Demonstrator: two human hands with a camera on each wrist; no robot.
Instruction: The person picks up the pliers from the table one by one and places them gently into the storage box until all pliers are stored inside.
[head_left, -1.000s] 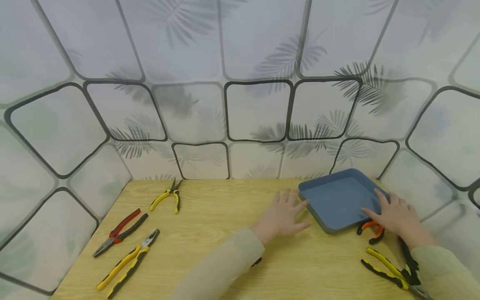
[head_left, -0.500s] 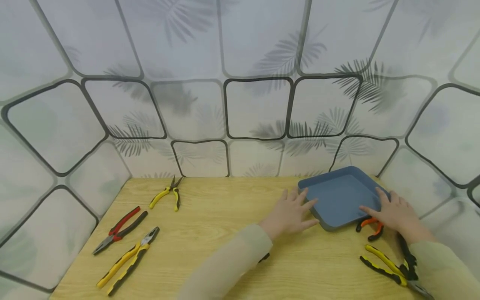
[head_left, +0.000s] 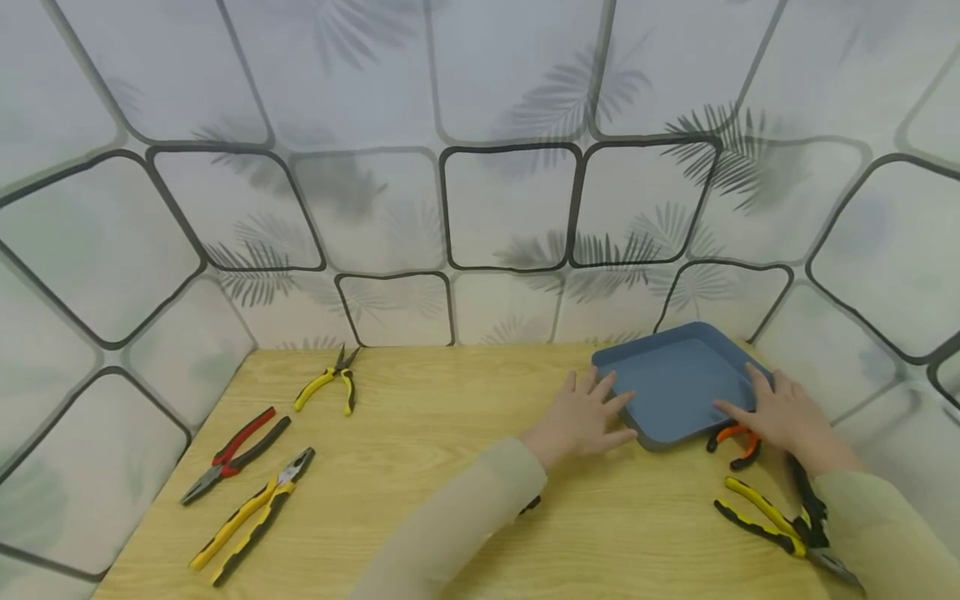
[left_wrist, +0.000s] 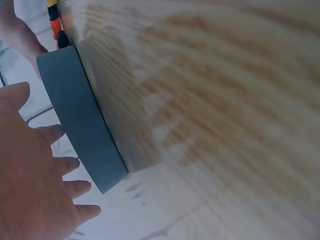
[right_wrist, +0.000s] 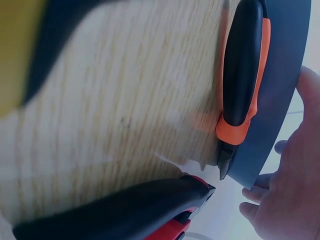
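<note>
Tabletop [head_left: 420, 483] beneath outspread hands [head_left: 579, 421], tray [head_left: 675, 387] between.

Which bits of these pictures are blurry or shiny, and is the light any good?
Head view: soft, fairly even light, the blue tray clearly outlined; left wrist view: dim and bluish, with pale reflections on the wood-grain tabletop and its grain blurred; right wrist view: the yellow-and-black plier handle is out of focus, while the orange-and-black plier handle looks much sharper.

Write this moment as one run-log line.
blue tray: on table | left hand: fingers spread at tray's left edge | right hand: at tray's right edge | orange-handled pliers: beside tray
</note>
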